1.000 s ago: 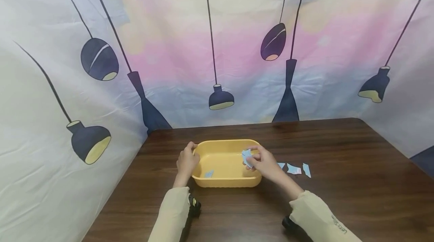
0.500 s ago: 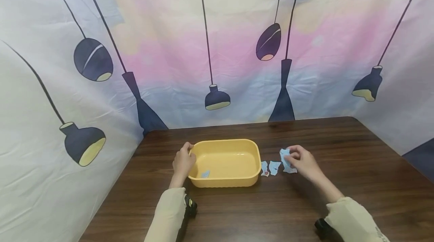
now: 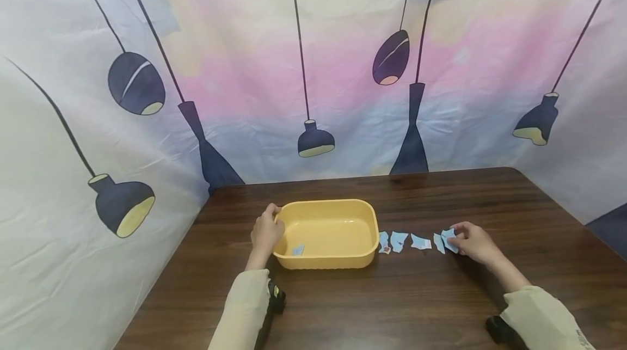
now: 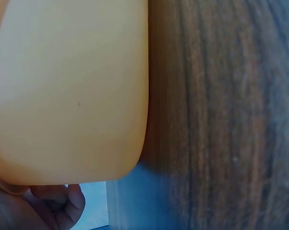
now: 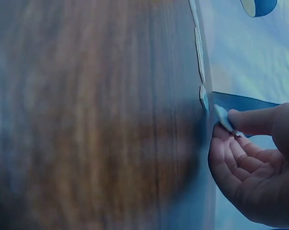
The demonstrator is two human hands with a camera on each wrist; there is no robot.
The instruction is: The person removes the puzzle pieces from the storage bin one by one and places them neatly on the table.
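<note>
My left hand (image 3: pixel 266 233) grips the left end of a yellow plastic basin (image 3: pixel 325 262), its fingers at the rim. One light blue torn paper piece (image 3: pixel 297 250) lies inside the basin, at its left front. To the right of the basin, my right hand (image 3: pixel 476 243) pinches another torn paper piece (image 3: pixel 449 240) between thumb and fingers. The right wrist view shows that held piece (image 5: pixel 223 118) at the fingertips, just above the table. Beside it a narrow torn piece (image 3: pixel 438 243) lies on the wood.
More torn paper pieces (image 3: pixel 420 241) lie in a row between the basin and my right hand. The dark brown wooden table (image 3: pixel 343 306) stretches around them. Behind it hangs a cloth (image 3: pixel 352 110) printed with lamps.
My right hand has moved right from over the basin, carrying the pinched paper piece to the right end of the row, and lowered it. The left hand stays at the basin.
</note>
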